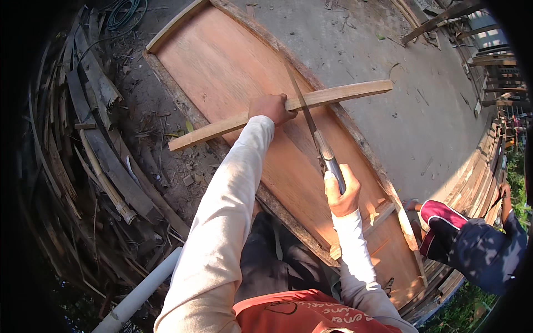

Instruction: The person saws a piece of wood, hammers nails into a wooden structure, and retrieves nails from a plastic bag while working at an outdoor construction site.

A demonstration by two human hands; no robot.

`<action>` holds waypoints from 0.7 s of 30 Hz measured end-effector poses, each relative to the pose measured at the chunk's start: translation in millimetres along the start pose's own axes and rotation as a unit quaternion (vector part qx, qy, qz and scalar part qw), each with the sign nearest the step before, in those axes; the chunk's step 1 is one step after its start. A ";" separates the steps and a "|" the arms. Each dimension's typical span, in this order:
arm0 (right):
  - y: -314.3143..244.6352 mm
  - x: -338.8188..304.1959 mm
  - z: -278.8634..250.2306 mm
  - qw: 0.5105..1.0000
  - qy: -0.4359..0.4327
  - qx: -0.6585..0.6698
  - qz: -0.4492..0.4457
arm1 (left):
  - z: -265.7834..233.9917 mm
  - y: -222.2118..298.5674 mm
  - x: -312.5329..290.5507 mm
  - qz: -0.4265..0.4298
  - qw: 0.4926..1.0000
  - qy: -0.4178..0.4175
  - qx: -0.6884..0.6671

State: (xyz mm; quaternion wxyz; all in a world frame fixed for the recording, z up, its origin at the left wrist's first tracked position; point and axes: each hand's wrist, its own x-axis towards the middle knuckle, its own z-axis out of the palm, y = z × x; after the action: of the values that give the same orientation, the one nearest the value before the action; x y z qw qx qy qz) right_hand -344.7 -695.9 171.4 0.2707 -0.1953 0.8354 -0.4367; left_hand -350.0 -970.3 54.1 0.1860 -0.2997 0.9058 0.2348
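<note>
A pale wooden batten (347, 92) lies crosswise over a long wooden frame (363, 145) backed with a reddish plywood panel (214, 69). My left hand (272, 108) is closed around the batten near its middle. In my right hand (342, 191) is a handsaw (304, 105), gripped by its handle. Its blade points away from me and crosses the batten just right of my left hand. Whether the teeth have cut into the wood cannot be made out. Toward the near end, a short crosspiece (378, 217) spans the frame.
Stacked old planks (94, 133) fill the left side, with a coiled green hose (123, 14) beyond them. A white pipe (139, 291) slants in at lower left. Another person in dark clothes (483, 250) crouches at right beside more stacked timber (472, 166). Concrete floor (422, 119) lies beyond the frame.
</note>
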 end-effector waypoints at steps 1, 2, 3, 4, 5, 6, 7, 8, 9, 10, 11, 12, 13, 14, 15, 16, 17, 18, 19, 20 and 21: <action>-1.1 -9.5 -3.2 1.000 -0.002 0.000 -0.001 | -2.2 -5.3 4.7 -0.008 1.000 0.010 0.003; 2.9 -34.9 -9.2 1.000 -0.008 0.005 0.019 | -0.5 -11.7 5.7 -0.018 1.000 0.016 0.007; 8.1 -67.4 -19.5 0.999 -0.012 0.008 0.039 | 5.2 -11.3 2.8 -0.019 1.000 0.012 0.006; 4.9 -114.3 -38.5 0.999 -0.002 0.009 0.034 | 11.3 -9.4 -2.7 -0.013 1.000 0.007 0.005; -0.1 -161.1 -58.0 1.000 0.009 0.010 0.027 | 13.4 -9.6 -4.9 -0.006 1.000 0.003 0.003; -2.7 -179.2 -61.6 0.999 0.029 -0.023 0.010 | 12.0 -10.0 -1.0 -0.005 1.000 0.002 0.000; -0.8 -172.8 -56.9 0.999 0.036 -0.016 0.033 | 10.2 -11.9 2.9 -0.005 1.000 0.010 0.001; 1.2 -166.0 -52.5 0.997 0.044 -0.010 0.056 | 9.9 -12.7 8.3 -0.002 1.000 0.019 0.004; 5.1 -127.1 -39.3 0.999 0.005 -0.003 0.050 | 12.9 -18.3 9.9 -0.003 1.000 0.019 0.007; 5.7 -78.4 -13.1 1.000 0.003 -0.015 -0.006 | 19.7 -27.2 10.5 -0.006 1.000 0.017 0.013; 4.1 -28.4 8.8 0.999 0.000 -0.021 -0.026 | 26.5 -27.4 14.5 -0.003 1.000 0.014 0.012; 2.3 1.6 22.7 0.999 0.010 -0.020 -0.034 | 31.4 -24.4 16.7 0.000 1.000 0.013 0.010; 1.4 15.0 30.3 0.999 0.017 -0.017 -0.044 | 34.9 -24.0 15.1 -0.012 1.000 0.007 0.010; 0.9 8.1 27.8 1.000 0.006 -0.010 -0.022 | 36.2 -24.4 12.1 -0.026 1.000 0.002 0.011; 1.0 -8.6 20.3 1.000 -0.003 -0.002 0.001 | 35.3 -23.5 9.0 -0.026 1.000 0.002 0.011; 9.6 -54.2 -3.6 0.999 -0.010 -0.030 0.030 | 34.1 -22.6 5.5 -0.020 1.000 -0.003 0.017; 12.3 -105.7 -27.0 0.999 -0.002 -0.023 0.041 | 30.2 -19.7 3.0 -0.013 1.000 -0.007 0.022; 5.8 -147.5 -46.9 0.999 0.019 -0.021 0.033 | 21.6 -12.0 1.9 -0.012 1.000 -0.010 0.017; 0.2 -174.1 -60.2 0.999 0.043 -0.029 0.009 | 13.4 -11.2 3.6 -0.010 1.000 -0.010 0.017; -0.6 -179.4 -63.4 0.998 0.048 -0.030 0.004 | 4.8 -13.5 7.0 -0.008 1.000 0.000 0.012; 1.1 -162.7 -57.1 0.998 0.054 -0.031 -0.018 | 2.0 -12.1 9.5 -0.003 1.000 0.008 0.006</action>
State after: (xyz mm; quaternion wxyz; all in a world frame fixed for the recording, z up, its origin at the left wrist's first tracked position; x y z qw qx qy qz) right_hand -253.8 -568.1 243.3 0.2109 -0.1944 0.8585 -0.4251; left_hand -349.1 -982.2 44.1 0.1813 -0.3035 0.9077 0.2259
